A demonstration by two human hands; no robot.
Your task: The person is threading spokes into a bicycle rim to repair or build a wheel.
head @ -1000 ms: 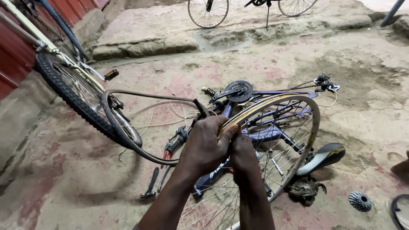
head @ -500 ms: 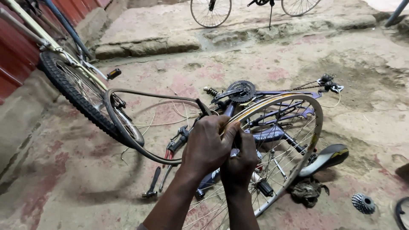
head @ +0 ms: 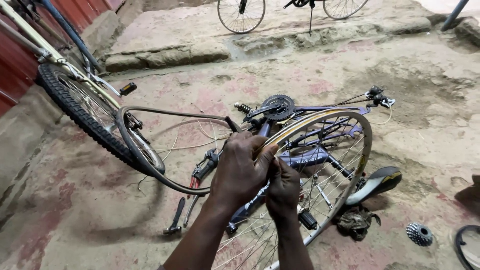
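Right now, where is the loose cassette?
The cassette lies on the ground at lower right, between the rag and a tyre at the edge.

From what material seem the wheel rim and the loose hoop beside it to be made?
Wheel rim: apparently metal, with a shiny curved edge and thin wire spokes. Loose hoop: probably rubber, dull dark and sagging out of round. Both hands, left hand and right hand, grip at the rim.
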